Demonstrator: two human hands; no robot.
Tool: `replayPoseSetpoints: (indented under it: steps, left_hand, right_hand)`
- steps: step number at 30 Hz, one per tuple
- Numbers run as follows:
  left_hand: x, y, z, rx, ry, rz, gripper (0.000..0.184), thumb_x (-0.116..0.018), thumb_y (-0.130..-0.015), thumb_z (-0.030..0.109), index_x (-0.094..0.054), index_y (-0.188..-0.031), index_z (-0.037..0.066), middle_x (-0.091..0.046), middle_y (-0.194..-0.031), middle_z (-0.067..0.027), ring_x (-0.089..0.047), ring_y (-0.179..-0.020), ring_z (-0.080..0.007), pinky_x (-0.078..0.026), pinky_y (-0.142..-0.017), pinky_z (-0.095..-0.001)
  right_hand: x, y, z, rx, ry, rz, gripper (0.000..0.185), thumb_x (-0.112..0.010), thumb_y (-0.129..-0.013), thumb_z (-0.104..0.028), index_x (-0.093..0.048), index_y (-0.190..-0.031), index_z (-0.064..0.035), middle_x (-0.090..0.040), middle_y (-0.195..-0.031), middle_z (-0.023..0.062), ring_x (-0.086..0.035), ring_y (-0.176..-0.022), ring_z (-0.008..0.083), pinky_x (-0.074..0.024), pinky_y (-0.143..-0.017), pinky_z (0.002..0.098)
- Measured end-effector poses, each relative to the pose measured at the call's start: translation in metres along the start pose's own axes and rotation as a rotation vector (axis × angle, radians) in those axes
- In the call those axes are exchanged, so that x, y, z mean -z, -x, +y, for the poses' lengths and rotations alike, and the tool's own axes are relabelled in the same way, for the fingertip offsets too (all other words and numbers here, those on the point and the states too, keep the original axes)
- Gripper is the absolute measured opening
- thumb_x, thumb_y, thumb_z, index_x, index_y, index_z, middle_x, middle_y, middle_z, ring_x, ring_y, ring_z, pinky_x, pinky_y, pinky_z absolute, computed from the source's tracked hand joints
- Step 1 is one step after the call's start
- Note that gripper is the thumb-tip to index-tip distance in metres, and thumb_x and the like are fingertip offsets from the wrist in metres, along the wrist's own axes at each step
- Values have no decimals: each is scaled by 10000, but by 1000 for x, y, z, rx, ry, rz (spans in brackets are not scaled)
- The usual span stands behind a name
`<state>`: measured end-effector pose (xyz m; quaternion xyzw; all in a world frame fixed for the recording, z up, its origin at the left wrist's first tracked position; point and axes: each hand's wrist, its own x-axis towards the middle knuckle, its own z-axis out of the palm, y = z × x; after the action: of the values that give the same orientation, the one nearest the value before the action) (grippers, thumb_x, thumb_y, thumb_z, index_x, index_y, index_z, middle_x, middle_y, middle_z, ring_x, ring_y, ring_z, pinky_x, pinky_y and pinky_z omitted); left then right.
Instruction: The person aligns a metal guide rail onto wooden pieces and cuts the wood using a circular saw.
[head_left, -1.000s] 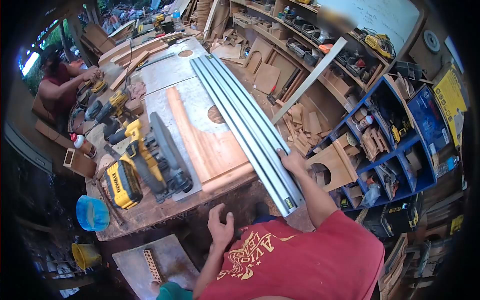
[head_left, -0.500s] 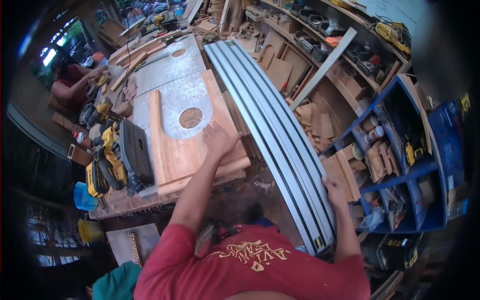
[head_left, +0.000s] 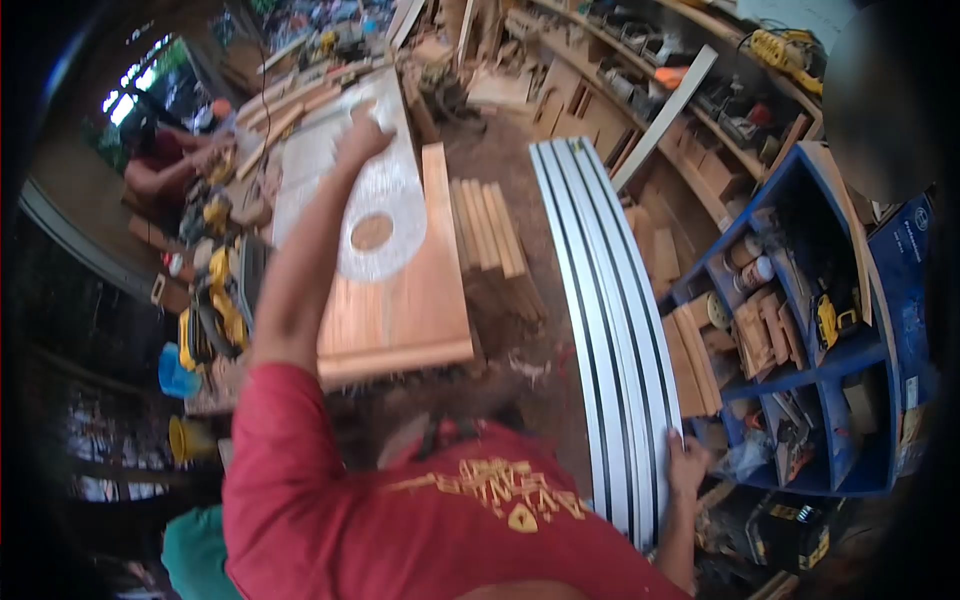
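My right hand (head_left: 686, 463) grips the right edge of a long silver guide rail (head_left: 612, 300) near its lower end. The rail stands off the workbench's right side. My left hand (head_left: 365, 135) is stretched out over the far part of a grey board (head_left: 405, 205), slightly blurred, fingers apart, with nothing visible in it. Contact with the board cannot be made out. Nearer, a wooden panel (head_left: 405, 315) with a rounded cutout lies at the bench's front; the grey board and its round hole show through the cutout. My left forearm covers the panel's left side.
A yellow and black cordless saw (head_left: 215, 310) rests at the bench's left. Wood strips (head_left: 487, 225) are stacked right of the panel. Another person (head_left: 160, 170) works at the far left. A blue shelf unit (head_left: 815, 375) stands at the right.
My left hand came up onto the panel and then moved farther away over the grey board. The rail swung away from the bench to the right, still in my right hand.
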<state>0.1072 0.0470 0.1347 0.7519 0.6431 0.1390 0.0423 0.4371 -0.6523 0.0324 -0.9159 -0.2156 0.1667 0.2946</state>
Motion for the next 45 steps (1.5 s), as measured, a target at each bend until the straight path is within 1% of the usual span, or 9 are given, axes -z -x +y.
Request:
replayPoseSetpoints:
  steps: [4, 7, 8, 15, 21, 24, 27, 34, 45]
  left_hand:
    - [2, 86, 76, 77, -69, -224, 1307, -671, -743, 803, -74, -1610, 28, -230, -1605, -338, -259, -1473, -518, -219, -1179, -642]
    - [-83, 165, 72, 125, 110, -481, 1280, -789, -742, 633, -80, -1610, 14, -210, -1606, -347, -209, -1490, -519, -161, -1196, -658]
    - [-115, 181, 61, 96, 23, -349, 1238, -786, -758, 579, -90, -1610, 13, -214, -1605, -347, -220, -1482, -523, -148, -1187, -675]
    - [-180, 140, 61, 296, -96, -220, 1143, -779, -791, 443, -116, -1598, -20, -226, -1594, -345, -251, -1450, -548, -102, -1132, -759]
    - [-16, 109, 53, 35, -124, -329, 1118, -771, -764, 392, -125, -1535, -98, -502, -1420, -323, -506, -1320, -444, -430, -1104, -497]
    - [162, 95, 16, 21, 599, -299, 473, -772, -698, 313, -649, -977, -49, -683, -889, -169, -684, -781, -263, -578, -650, -408]
    - [251, 122, -35, 295, 1098, -308, 481, -673, -720, 345, -631, -1019, -29, -647, -854, -143, -648, -664, -257, -573, -654, -368]
    - [87, 130, -187, 34, 2010, -428, 557, -560, -776, 242, -581, -1245, -58, -688, -1068, -208, -684, -968, -339, -572, -904, -440]
    - [-69, 91, -298, 511, 1701, -327, 173, -601, -807, 154, -649, -888, 10, -653, -815, -77, -664, -717, -226, -580, -684, -366]
  right_hand:
    - [-50, -36, 21, -8, -145, -1, 519, -723, -888, -446, -711, -871, 72, -670, -701, 168, -621, -697, 230, -481, -696, 419]
    - [-68, -38, 10, -79, -142, -74, 554, -733, -879, -455, -701, -862, 98, -663, -691, 179, -623, -698, 245, -483, -709, 430]
    - [-69, -30, -3, 2, -227, 44, 533, -773, -871, -386, -603, -636, 61, -519, -603, 1, -442, -600, 105, -378, -567, 351]
    - [-51, -5, 23, -34, -221, 24, 529, -775, -843, -385, -594, -622, 61, -529, -562, 72, -474, -590, 172, -401, -602, 413]
    - [-61, 15, 87, -50, 18, 124, 477, -782, -828, -390, -724, -791, 82, -646, -644, 145, -580, -634, 210, -475, -681, 410]
    - [-67, 1, 119, -9, -55, 145, 445, -788, -845, -329, -741, -889, 112, -686, -690, 120, -601, -647, 197, -489, -681, 377]
    - [-75, -7, 127, -21, -147, 117, 415, -783, -865, -316, -713, -763, 80, -627, -644, 60, -531, -610, 141, -435, -600, 336]
    - [-75, -6, 64, -104, -215, 89, 468, -784, -875, -345, -615, -607, 0, -528, -592, 0, -432, -546, 116, -352, -528, 333]
    - [-26, 66, -73, -316, -256, 133, 432, -810, -850, -358, -686, -692, 25, -593, -669, 5, -484, -625, 112, -394, -590, 318]
